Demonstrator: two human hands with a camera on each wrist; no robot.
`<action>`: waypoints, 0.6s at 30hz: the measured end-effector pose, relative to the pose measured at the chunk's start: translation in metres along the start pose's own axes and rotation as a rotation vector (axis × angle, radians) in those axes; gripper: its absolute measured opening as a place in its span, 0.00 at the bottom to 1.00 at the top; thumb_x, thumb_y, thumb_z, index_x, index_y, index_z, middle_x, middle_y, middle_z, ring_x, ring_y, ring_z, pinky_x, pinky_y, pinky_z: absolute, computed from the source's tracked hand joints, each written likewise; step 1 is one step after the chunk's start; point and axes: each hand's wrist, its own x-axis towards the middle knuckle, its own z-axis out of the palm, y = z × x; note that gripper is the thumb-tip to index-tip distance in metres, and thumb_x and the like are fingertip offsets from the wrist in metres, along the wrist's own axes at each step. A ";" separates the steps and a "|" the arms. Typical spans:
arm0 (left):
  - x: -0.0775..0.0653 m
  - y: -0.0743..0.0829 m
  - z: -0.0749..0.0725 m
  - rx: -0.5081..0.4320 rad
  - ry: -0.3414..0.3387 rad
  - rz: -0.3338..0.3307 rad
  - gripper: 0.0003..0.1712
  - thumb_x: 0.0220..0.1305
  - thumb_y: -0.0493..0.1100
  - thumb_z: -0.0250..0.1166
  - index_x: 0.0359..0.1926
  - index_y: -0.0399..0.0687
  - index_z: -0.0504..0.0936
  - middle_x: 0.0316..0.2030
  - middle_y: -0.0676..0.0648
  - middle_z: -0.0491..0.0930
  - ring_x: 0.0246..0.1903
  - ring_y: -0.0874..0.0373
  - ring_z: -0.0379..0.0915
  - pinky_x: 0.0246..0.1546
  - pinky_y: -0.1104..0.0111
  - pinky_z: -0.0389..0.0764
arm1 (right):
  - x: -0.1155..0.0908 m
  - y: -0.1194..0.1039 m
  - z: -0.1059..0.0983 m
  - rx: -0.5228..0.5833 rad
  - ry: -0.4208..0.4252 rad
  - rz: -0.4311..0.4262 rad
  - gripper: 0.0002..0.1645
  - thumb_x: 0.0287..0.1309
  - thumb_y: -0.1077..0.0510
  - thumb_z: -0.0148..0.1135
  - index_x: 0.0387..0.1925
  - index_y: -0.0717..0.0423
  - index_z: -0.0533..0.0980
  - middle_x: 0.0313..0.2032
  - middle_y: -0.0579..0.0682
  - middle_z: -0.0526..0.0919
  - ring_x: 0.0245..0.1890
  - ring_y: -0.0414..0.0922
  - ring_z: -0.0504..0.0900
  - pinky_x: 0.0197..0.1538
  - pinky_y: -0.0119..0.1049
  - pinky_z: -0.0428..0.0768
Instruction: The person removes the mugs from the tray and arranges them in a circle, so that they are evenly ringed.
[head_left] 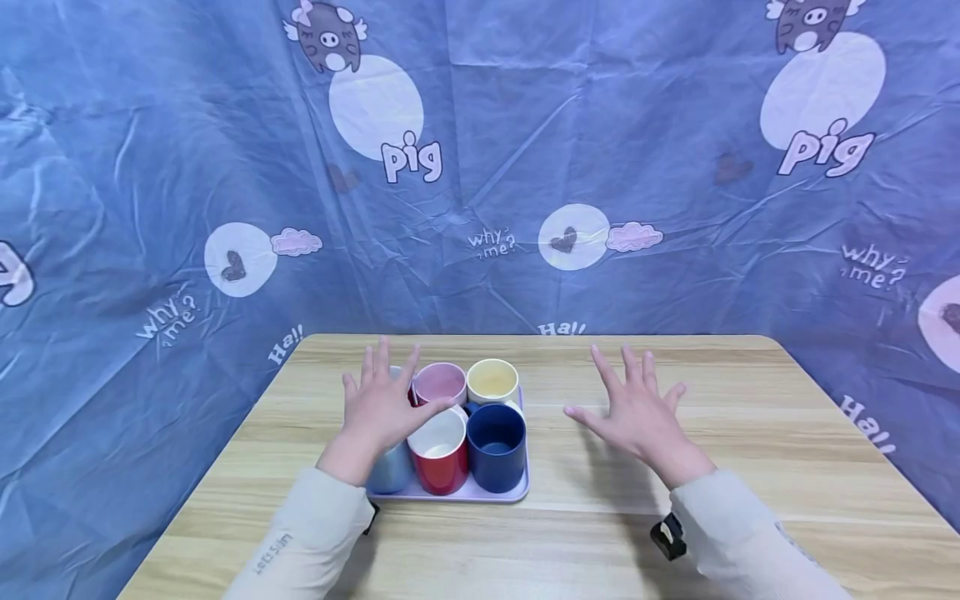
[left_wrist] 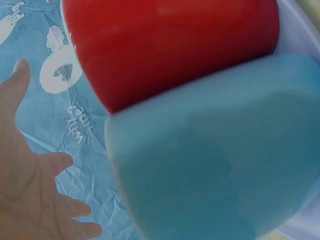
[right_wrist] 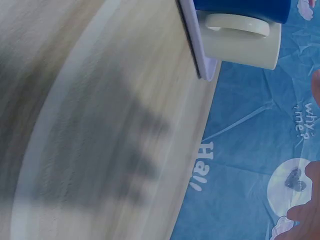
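A pale lilac tray (head_left: 480, 494) bears several mugs in two rows. In front are a light blue mug (head_left: 390, 473), a red mug (head_left: 441, 471) with a white inside and a navy mug (head_left: 497, 468). Behind them stand a pink mug (head_left: 441, 383) and a cream mug (head_left: 492, 382). My left hand (head_left: 381, 410), fingers spread, hovers over the tray's left side and hides part of the back row. It holds nothing; the left wrist view shows it apart from the light blue mug (left_wrist: 210, 160). My right hand (head_left: 637, 417), also spread and holding nothing, is above the table right of the tray.
The wooden table (head_left: 720, 467) extends on both sides of the tray. A blue printed cloth (head_left: 525, 167) hangs behind the table's far edge and along the sides. A black strap device (head_left: 667, 536) shows at the right wrist.
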 end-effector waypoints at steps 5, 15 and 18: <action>0.000 -0.007 -0.007 0.003 0.004 0.002 0.58 0.49 0.82 0.50 0.75 0.59 0.51 0.73 0.34 0.33 0.70 0.36 0.26 0.61 0.32 0.31 | 0.003 -0.005 -0.004 0.013 -0.002 -0.010 0.62 0.48 0.19 0.49 0.75 0.44 0.42 0.71 0.68 0.38 0.67 0.72 0.32 0.47 0.81 0.24; 0.006 -0.025 -0.015 0.031 -0.010 -0.018 0.63 0.44 0.87 0.41 0.75 0.58 0.48 0.72 0.33 0.31 0.69 0.35 0.24 0.60 0.31 0.30 | 0.006 -0.018 -0.002 0.042 0.009 -0.028 0.63 0.47 0.18 0.49 0.75 0.43 0.42 0.72 0.66 0.38 0.68 0.71 0.34 0.49 0.82 0.27; 0.006 -0.031 -0.016 0.027 0.000 -0.026 0.62 0.46 0.86 0.44 0.75 0.57 0.48 0.72 0.33 0.32 0.69 0.34 0.25 0.60 0.31 0.30 | 0.006 -0.023 -0.001 0.060 0.024 -0.038 0.63 0.47 0.19 0.51 0.75 0.43 0.43 0.72 0.66 0.39 0.68 0.70 0.35 0.49 0.82 0.29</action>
